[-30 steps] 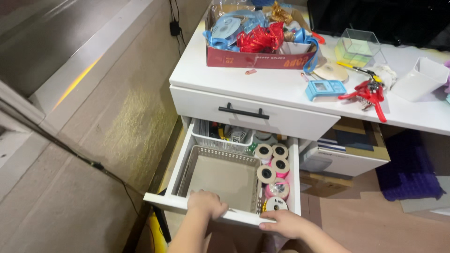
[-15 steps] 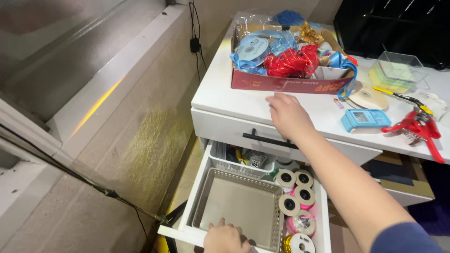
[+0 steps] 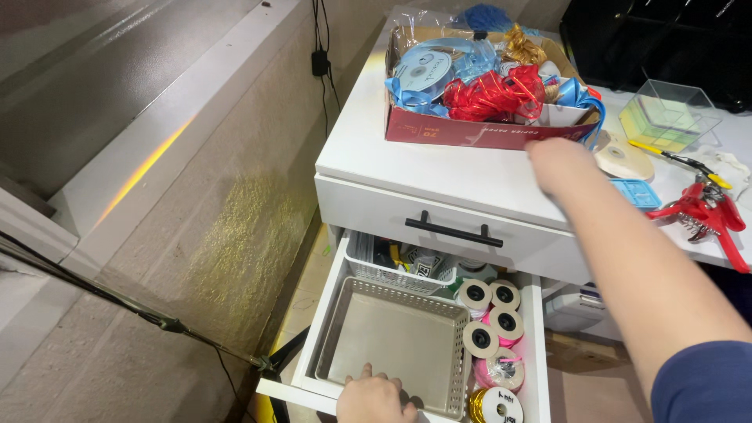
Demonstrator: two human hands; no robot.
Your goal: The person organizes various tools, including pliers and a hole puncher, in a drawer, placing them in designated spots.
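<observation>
The left hand (image 3: 376, 399) rests on the front edge of the open drawer (image 3: 313, 345), fingers curled over the near rim of the grey tray (image 3: 392, 345), a light clenched hold on the rim. The right hand (image 3: 560, 164) is stretched over the table (image 3: 439, 168), just in front of the red box (image 3: 470, 129) heaped with ribbons (image 3: 493, 94); its fingers face away, so I cannot tell whether its grip is released or closed, and it seems to hold nothing. The box sits on the table behind the drawer; tape rolls (image 3: 493, 321) line the drawer right of the tray.

To do this well, I judge the left hand should steady the drawer while the right takes the box by its near wall, low down, so the loose ribbons do not spill over the drawer.
</observation>
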